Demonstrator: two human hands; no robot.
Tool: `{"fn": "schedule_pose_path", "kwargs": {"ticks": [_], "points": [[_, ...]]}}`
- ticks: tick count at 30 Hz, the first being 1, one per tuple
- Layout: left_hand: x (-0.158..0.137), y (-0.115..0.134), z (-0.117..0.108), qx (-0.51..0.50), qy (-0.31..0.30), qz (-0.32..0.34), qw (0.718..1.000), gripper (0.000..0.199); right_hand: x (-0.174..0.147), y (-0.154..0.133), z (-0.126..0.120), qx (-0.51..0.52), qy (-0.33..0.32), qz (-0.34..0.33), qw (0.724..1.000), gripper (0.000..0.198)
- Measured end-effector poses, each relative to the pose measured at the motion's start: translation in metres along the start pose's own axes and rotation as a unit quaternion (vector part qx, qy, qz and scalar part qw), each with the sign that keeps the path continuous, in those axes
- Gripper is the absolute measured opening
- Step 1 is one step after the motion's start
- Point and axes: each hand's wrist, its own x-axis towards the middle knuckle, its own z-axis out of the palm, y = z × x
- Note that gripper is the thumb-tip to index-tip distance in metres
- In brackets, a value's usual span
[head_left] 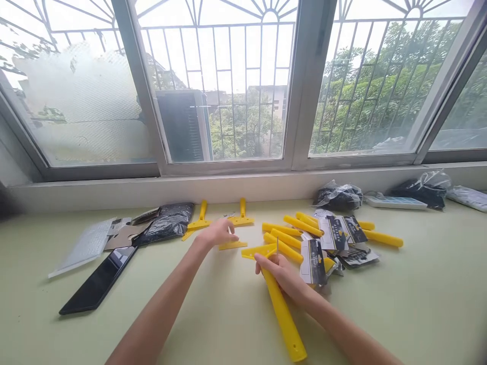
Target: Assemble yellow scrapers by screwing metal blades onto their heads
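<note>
A yellow scraper [283,317] with a long tubular handle and a flat, wide head is in my right hand [287,276], its handle slanting down toward me. A thin metal shaft [277,245] stands up by the same hand; what it belongs to is hidden. My left hand [219,233] hovers over the table with its fingers bent and apart, and nothing shows between them. Just below it lies a narrow yellow strip [233,245]. Behind that hand are small metal pieces [229,216] and two yellow scraper heads [200,223] with short stems, one partly covered.
Yellow handles [281,229] and packaged cards [314,261] lie heaped at right. A black phone [99,281], bubble wrap [81,248] and a black plastic bag [165,223] are at left. Black bundles in clear plastic [338,196] and a white power strip [395,203] sit by the window wall.
</note>
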Motion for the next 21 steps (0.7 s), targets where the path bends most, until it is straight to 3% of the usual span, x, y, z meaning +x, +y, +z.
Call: {"fn": "schedule_pose_path", "kwargs": {"ticks": [4, 9, 17, 21], "points": [[0.003, -0.007, 0.000, 0.023, 0.048, 0.020, 0.998, 0.029, -0.001, -0.001, 0.000, -0.004, -0.002, 0.001, 1.000, 0.050], [0.004, -0.012, 0.004, 0.043, 0.030, 0.044, 0.998, 0.027, -0.001, -0.004, -0.001, -0.009, -0.008, 0.003, 1.000, 0.050], [0.008, -0.018, 0.006, 0.007, 0.006, -0.008, 1.000, 0.031, -0.002, -0.006, -0.002, -0.011, -0.018, 0.013, 1.000, 0.049], [0.006, -0.020, 0.004, -0.054, 0.029, -0.025, 0.998, 0.028, 0.000, -0.003, -0.002, -0.010, -0.026, 0.002, 1.000, 0.050]]}}
